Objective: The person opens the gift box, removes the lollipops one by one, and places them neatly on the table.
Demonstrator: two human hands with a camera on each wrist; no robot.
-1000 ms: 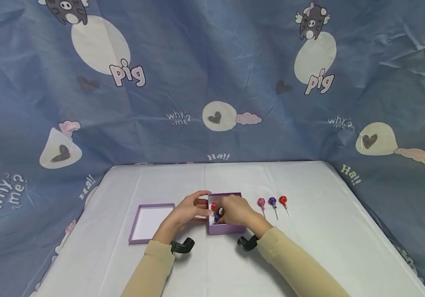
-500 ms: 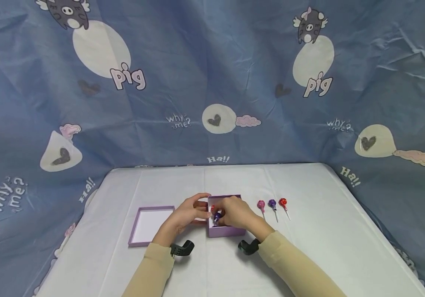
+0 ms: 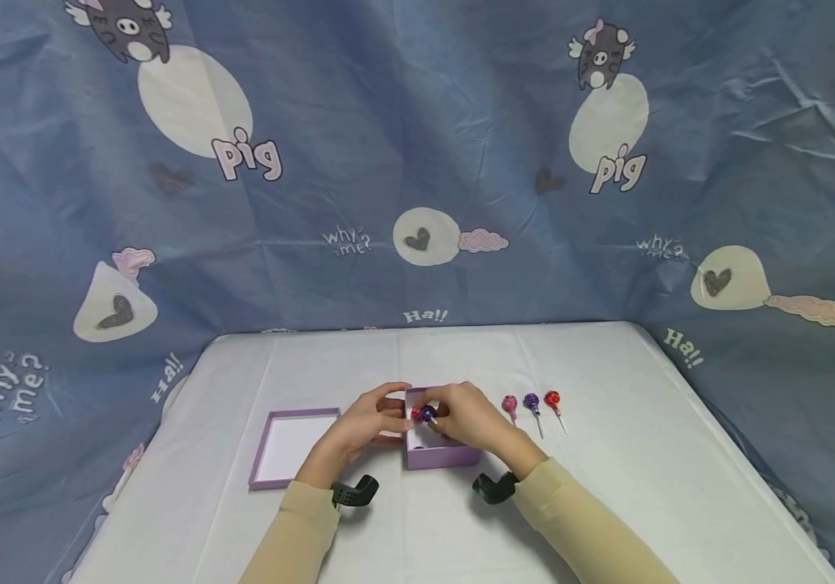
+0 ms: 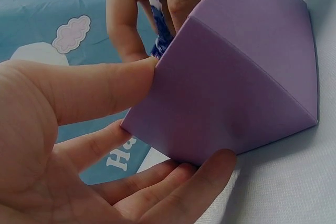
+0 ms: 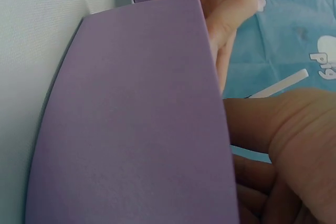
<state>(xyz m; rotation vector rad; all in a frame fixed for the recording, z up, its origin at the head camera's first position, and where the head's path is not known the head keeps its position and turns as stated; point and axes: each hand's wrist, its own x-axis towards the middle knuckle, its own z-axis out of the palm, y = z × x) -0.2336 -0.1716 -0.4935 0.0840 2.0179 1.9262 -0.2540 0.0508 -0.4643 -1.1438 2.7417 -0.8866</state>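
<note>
A purple open box stands on the white table, and my left hand grips its left side, thumb at the rim in the left wrist view. My right hand is over the box, pinching a purple-wrapped lollipop; its white stick shows beyond the thumb in the right wrist view. Beside that lollipop, inside the box, is a red one. The right hand covers much of the interior.
Left of the box lies a shallow purple-edged lid with a white inside. To the right, a pink lollipop, a purple one and a red one lie in a row. Behind the table hangs a blue printed cloth.
The right hand has raised the purple lollipop from low in the box to near the rim, and its stick now points to the lower right. The left hand has kept its hold.
</note>
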